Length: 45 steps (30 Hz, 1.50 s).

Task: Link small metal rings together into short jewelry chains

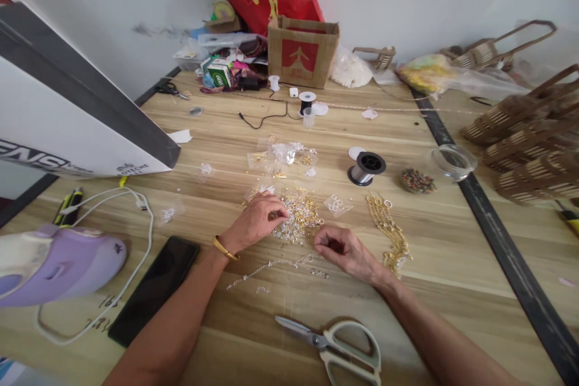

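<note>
A loose pile of small gold and silver jewelry findings (296,214) lies on the wooden table in the middle of the head view. My left hand (259,218), with a gold bangle on the wrist, rests at the pile's left edge with its fingers curled together; what they pinch, if anything, is hidden. At the pile's lower right, my right hand (346,248) is closed, thumb and fingertips together, and I cannot make out anything in it. Just below, between both hands, a silver chain (270,264) stretches across the table. Several gold chains (389,232) lie right of my right hand.
White-handled scissors (319,341) lie in front. A black phone (154,289) is by my left forearm, near a purple device (63,262). A wire spool (366,167), a glass jar (453,161) and small baskets (520,139) stand right. A paper bag (303,51) stands behind.
</note>
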Available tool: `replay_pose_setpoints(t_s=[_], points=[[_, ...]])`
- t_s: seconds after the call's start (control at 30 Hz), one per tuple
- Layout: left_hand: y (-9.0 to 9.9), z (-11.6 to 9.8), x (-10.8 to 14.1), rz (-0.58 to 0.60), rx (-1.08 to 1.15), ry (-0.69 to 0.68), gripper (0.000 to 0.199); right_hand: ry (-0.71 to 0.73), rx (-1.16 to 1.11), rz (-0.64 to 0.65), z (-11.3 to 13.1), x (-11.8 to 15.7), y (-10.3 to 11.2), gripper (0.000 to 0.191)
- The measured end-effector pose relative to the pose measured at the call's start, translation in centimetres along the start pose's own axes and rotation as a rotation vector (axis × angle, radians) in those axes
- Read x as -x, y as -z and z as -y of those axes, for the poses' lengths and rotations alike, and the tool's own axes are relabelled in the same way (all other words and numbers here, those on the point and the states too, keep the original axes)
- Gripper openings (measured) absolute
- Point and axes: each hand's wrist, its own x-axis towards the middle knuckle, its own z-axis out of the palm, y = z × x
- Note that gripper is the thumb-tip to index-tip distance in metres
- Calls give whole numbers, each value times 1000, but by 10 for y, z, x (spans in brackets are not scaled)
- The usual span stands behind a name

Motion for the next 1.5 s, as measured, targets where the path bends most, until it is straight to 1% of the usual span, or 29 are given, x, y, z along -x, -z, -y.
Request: replay_pose_setpoints(t_s=[0.17, 0.27, 0.5, 0.67, 0.83, 0.93, 1.03, 1.2, 1.37, 1.5], points=[[0, -1, 1, 113, -103, -16, 4, 3, 2, -2, 1, 0, 0, 17], [0, -1, 2, 148, -138, -32, 5, 2, 5, -2, 2, 0, 0, 17], [3, -1, 2, 156, -155, -44, 13, -8, 0, 1, 2, 0, -1, 15], [4, 2, 3, 124, -112, -45, 11, -12, -10, -3, 2, 1, -1, 15], [7, 2, 2, 97, -57, -13, 9, -7, -14, -2, 2, 0, -1, 16], [10, 1, 1, 120, -55, -22, 9, -2, -10, -4, 3, 0, -1, 15], [13, 0, 2, 176, -63, -37, 10, -4, -8, -4, 4, 1, -1, 15], [12, 2, 4, 244, -103, -57, 11, -5, -10, -2, 5, 1, -1, 15], [11, 5, 5, 270, -102, -60, 12, -12, -12, 4, 5, 1, -1, 17], [13, 3, 5, 259, -74, -58, 13, -14, -17, 1, 4, 1, -1, 19]])
